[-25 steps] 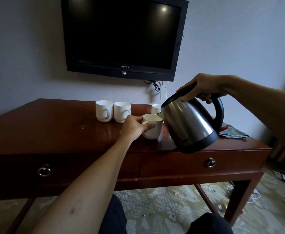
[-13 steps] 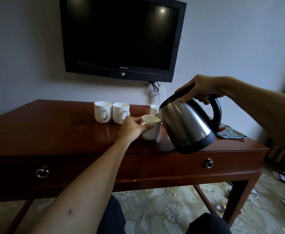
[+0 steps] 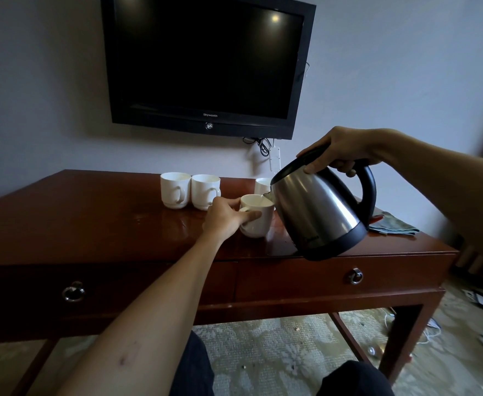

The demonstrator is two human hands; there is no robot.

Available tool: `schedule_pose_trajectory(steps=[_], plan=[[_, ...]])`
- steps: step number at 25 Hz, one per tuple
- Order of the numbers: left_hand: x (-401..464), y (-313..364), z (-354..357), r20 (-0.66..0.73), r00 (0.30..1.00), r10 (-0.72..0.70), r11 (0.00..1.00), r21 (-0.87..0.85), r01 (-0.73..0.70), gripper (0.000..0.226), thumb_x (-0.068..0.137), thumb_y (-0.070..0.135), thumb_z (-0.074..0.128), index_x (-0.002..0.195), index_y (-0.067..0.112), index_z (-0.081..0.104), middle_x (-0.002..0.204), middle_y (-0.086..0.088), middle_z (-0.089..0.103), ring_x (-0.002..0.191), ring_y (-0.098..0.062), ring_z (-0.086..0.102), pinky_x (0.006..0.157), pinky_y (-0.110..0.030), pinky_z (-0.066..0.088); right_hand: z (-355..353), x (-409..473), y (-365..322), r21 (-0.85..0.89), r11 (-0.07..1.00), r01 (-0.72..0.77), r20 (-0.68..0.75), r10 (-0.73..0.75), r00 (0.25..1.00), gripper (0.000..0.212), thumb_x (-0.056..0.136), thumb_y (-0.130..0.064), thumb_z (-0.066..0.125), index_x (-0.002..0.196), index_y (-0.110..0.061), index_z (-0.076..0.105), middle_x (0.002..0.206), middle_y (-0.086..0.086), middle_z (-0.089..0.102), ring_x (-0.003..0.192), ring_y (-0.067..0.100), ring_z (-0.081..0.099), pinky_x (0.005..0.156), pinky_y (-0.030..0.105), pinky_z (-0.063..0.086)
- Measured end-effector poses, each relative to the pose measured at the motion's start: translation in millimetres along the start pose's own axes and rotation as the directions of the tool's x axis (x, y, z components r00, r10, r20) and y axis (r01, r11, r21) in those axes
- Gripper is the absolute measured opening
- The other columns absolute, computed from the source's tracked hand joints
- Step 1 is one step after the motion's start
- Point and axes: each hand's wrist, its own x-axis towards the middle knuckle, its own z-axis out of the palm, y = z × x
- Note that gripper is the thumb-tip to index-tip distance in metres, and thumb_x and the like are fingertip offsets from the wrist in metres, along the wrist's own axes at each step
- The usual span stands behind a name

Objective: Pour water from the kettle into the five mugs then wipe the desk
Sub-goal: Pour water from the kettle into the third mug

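Note:
A steel kettle (image 3: 317, 212) with a black handle and base is tilted to the left above the desk, gripped at the handle by my right hand (image 3: 339, 151). A thin stream of water runs from its spout into a white mug (image 3: 259, 221), which my left hand (image 3: 224, 220) holds by its side and handle. Two more white mugs (image 3: 175, 190) (image 3: 206, 191) stand side by side at the back of the brown wooden desk (image 3: 91, 221). Another mug (image 3: 262, 185) is partly hidden behind the kettle. A folded green cloth (image 3: 393, 225) lies at the desk's right end.
A black television (image 3: 206, 61) hangs on the wall above the desk, with cables (image 3: 263, 144) below it. The desk has two drawers with ring pulls (image 3: 73, 292) (image 3: 356, 277). Patterned carpet with cables and small items lies under and right of the desk.
The kettle stays tilted over the held mug and water keeps running in. Both hands hold almost the same places; the view has shifted slightly.

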Motion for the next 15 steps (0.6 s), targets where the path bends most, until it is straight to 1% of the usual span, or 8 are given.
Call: schedule_pose_trajectory(steps=[2, 4, 7, 10, 12, 15], plan=[[-0.1, -0.7, -0.1, -0.004, 1.0, -0.006, 1.0, 0.01, 0.006, 0.074, 0.048, 0.062, 0.094, 0.113, 0.032, 0.078, 0.097, 0.008, 0.08, 0.102, -0.015, 0.071, 0.097, -0.05, 0.056, -0.3, 0.1, 0.0, -0.001, 1.0, 0.001, 0.0, -0.001, 1.0, 0.038, 0.081, -0.015, 0.082, 0.118, -0.015, 0.076, 0.047, -0.001, 0.03, 0.043, 0.015, 0.024, 0.045, 0.024, 0.031], [-0.5, -0.2, -0.3, -0.008, 1.0, -0.011, 1.0, 0.009, 0.011, 0.065, 0.054, 0.055, 0.095, 0.112, 0.032, 0.078, 0.097, 0.008, 0.08, 0.102, -0.014, 0.071, 0.098, -0.05, 0.055, -0.4, 0.5, -0.1, -0.004, 1.0, 0.002, 0.0, -0.002, 1.0, 0.039, 0.081, -0.015, 0.082, 0.118, -0.015, 0.075, 0.047, -0.001, 0.03, 0.043, 0.015, 0.024, 0.044, 0.024, 0.031], [-1.0, 0.3, -0.1, -0.014, 1.0, -0.003, 1.0, 0.013, 0.003, 0.068, 0.05, 0.06, 0.094, 0.11, 0.032, 0.078, 0.097, 0.009, 0.08, 0.102, -0.014, 0.071, 0.098, -0.05, 0.056, 0.2, 0.1, -0.3, -0.004, 1.0, 0.005, -0.002, -0.005, 1.0, 0.038, 0.08, -0.015, 0.082, 0.118, -0.015, 0.076, 0.047, 0.0, 0.03, 0.044, 0.015, 0.024, 0.044, 0.024, 0.032], [-0.3, 0.0, 0.1, -0.009, 1.0, 0.005, 1.0, 0.016, -0.005, 0.067, 0.054, 0.057, 0.095, 0.113, 0.031, 0.078, 0.1, 0.007, 0.08, 0.103, -0.014, 0.07, 0.098, -0.05, 0.055, 0.2, 0.3, -0.1, 0.001, 1.0, 0.005, 0.002, -0.005, 1.0, 0.039, 0.08, -0.015, 0.083, 0.118, -0.015, 0.076, 0.047, 0.0, 0.03, 0.043, 0.015, 0.025, 0.045, 0.024, 0.032], [-0.8, 0.0, -0.1, -0.011, 1.0, 0.005, 1.0, 0.018, -0.005, 0.073, 0.051, 0.061, 0.094, 0.114, 0.029, 0.078, 0.102, 0.007, 0.08, 0.104, -0.014, 0.07, 0.099, -0.049, 0.055, -0.1, 0.4, -0.4, 0.004, 1.0, 0.001, 0.0, -0.001, 1.0, 0.038, 0.08, -0.015, 0.083, 0.117, -0.015, 0.076, 0.048, 0.0, 0.031, 0.043, 0.015, 0.025, 0.044, 0.024, 0.032], [-0.5, -0.2, 0.3, -0.02, 1.0, 0.012, 1.0, 0.021, -0.012, 0.064, 0.061, 0.048, 0.097, 0.117, 0.024, 0.078, 0.104, 0.004, 0.08, 0.103, -0.015, 0.07, 0.099, -0.048, 0.055, -0.5, 0.1, 0.1, 0.004, 1.0, 0.0, 0.001, 0.0, 1.0, 0.037, 0.079, -0.016, 0.083, 0.116, -0.017, 0.077, 0.048, 0.0, 0.031, 0.045, 0.016, 0.025, 0.045, 0.024, 0.032]])
